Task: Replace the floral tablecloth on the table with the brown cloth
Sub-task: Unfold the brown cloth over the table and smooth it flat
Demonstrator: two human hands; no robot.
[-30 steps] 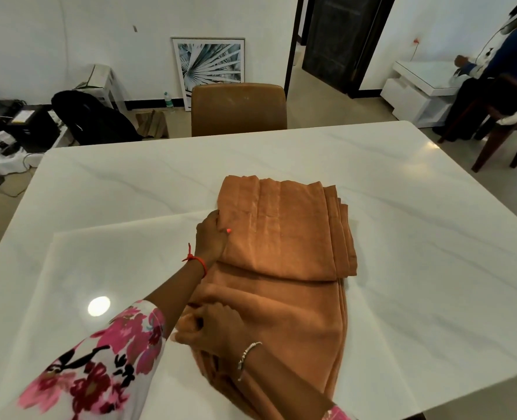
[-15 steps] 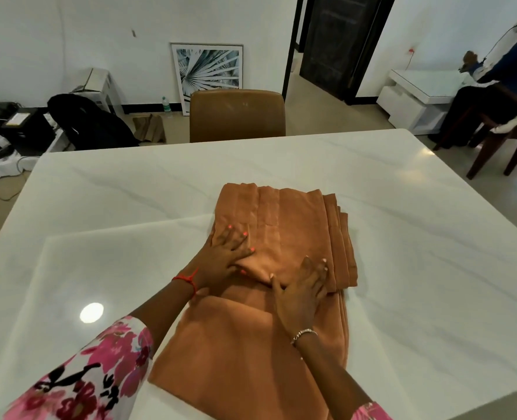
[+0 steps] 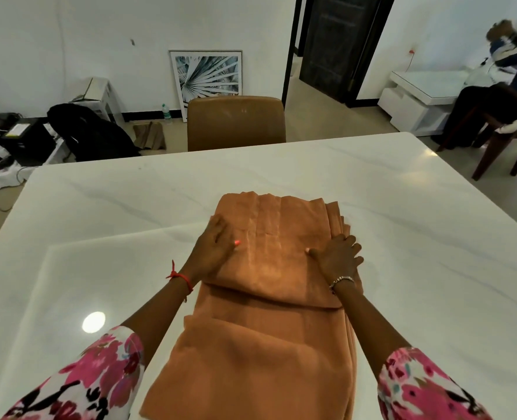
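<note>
Cloth (image 3: 269, 268) front and centre: it lies on the counter (image 3: 402, 222), toward our near side, and it is only partly opened. The far half is a thick folded stack with its layered edges showing on the right. A looser single panel runs from under that stack toward us and out of the bottom of the view. Around it we see bare white marble, so we judge the floral tablecloth is already off and the job now is spreading.

Our left hand (image 3: 213, 250) rests flat on the stack's left edge, fingers (image 3: 221, 228) straight and close together, thumb angled in across the fabric. Our right hand (image 3: 337, 259) sits on the right edge, its fingers (image 3: 349, 242) fanned a little apart over those layered folds, thumb pointing inward. Neither hand pinches anything that we can see; both press down.

Why there? One hand on each side brackets the stack, which squares it up and pins it so the layers don't slide on the slick marble. It also puts both hands right where the next fold would be found. Our guess is the next move calls for catching the top layer at both edges and flipping it away toward the chair (image 3: 236, 122) on the far side. The risk: grab several layers at once and the whole cloth skates instead of opening.
</note>
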